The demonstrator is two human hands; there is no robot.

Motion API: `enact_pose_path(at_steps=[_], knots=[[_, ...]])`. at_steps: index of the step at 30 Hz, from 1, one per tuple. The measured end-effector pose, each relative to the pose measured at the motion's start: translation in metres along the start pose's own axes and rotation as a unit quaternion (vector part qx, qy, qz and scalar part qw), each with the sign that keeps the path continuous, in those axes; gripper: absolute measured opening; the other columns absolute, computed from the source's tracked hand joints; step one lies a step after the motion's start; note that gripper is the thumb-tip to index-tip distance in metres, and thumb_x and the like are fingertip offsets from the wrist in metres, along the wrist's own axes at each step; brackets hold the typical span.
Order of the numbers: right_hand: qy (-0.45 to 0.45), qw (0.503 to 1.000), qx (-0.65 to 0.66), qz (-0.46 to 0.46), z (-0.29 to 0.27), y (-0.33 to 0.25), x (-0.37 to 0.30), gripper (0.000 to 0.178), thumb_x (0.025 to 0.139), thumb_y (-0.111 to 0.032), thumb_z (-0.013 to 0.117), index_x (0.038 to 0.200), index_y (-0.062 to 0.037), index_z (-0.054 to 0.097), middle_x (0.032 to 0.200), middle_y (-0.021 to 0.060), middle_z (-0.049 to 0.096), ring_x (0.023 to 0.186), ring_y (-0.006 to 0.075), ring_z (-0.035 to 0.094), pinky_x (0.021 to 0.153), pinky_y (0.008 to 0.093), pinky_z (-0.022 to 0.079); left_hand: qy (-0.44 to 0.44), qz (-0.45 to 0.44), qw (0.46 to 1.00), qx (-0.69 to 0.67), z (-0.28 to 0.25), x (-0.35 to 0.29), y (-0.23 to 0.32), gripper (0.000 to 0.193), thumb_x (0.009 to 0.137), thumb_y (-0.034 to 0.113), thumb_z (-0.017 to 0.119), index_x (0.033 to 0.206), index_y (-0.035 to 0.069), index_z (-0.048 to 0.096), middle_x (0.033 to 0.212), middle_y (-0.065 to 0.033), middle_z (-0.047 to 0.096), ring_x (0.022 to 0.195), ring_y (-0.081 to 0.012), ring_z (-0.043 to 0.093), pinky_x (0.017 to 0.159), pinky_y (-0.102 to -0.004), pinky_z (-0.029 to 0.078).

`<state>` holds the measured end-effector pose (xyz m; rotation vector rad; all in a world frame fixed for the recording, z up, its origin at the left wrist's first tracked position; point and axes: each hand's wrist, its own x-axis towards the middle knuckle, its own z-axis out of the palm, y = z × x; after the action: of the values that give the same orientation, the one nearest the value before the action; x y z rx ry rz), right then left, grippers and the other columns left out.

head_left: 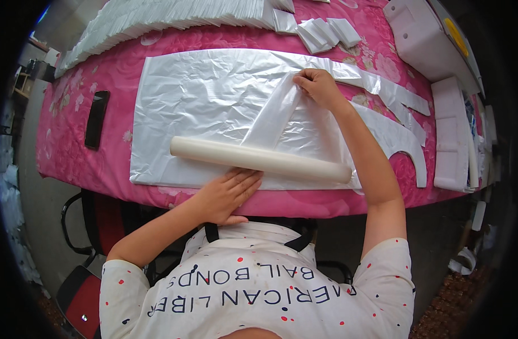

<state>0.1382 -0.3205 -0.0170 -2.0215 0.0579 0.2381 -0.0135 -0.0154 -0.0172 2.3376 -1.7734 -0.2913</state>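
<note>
Fingers of the right hand [321, 87] pinch narrowly the top of a pale film strip [273, 113]. The left hand [228, 195] lies flat, fingers extended and close together, at the near side of a white roll [259, 160]. The roll rests across silvery plastic sheeting [185, 90] on the pink-covered bench [67, 141].

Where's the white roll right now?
In the head view, the white roll lies near the centre, across the silvery plastic sheet, just beyond the left hand.
</note>
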Motion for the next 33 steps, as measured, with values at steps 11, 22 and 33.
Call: enact_pose_path(at_steps=[11,22,33], knots=[[0.085,0.953,-0.231,-0.179,0.043,-0.052,-0.105,0.065,0.080,-0.039,0.065,0.129,-0.0018,0.044,0.120,0.0226,0.051,0.115,0.0338,0.046,0.099,0.0429,0.035,0.048,-0.077,0.996,0.001,0.016,0.004,0.030,0.082,0.082,0.059,0.041,0.129,-0.008,0.038,0.141,-0.0223,0.030,0.135,-0.0335,0.021,0.111,-0.0455,0.012],[0.221,0.889,-0.361,-0.178,0.004,0.012,-0.137,0.046,0.077,-0.014,0.063,0.121,-0.0075,0.054,0.104,0.0135,0.060,0.093,0.0327,0.055,0.082,0.0404,0.044,0.071,-0.097,0.992,-0.037,0.017,0.004,0.040,0.080,0.082,0.054,0.047,0.135,-0.003,0.031,0.145,-0.0205,0.024,0.136,-0.0315,0.019,0.110,-0.0427,0.015],[0.068,0.925,-0.297,-0.227,0.050,-0.023,-0.192,0.049,0.068,-0.008,0.067,0.116,-0.0089,0.057,0.105,0.0111,0.060,0.096,0.0299,0.054,0.086,0.0397,0.041,0.042,-0.035,0.998,-0.018,0.013,0.001,0.019,0.072,0.072,0.029,0.062,0.134,0.002,0.037,0.144,-0.0160,0.029,0.135,-0.0282,0.025,0.110,-0.0443,0.017]])
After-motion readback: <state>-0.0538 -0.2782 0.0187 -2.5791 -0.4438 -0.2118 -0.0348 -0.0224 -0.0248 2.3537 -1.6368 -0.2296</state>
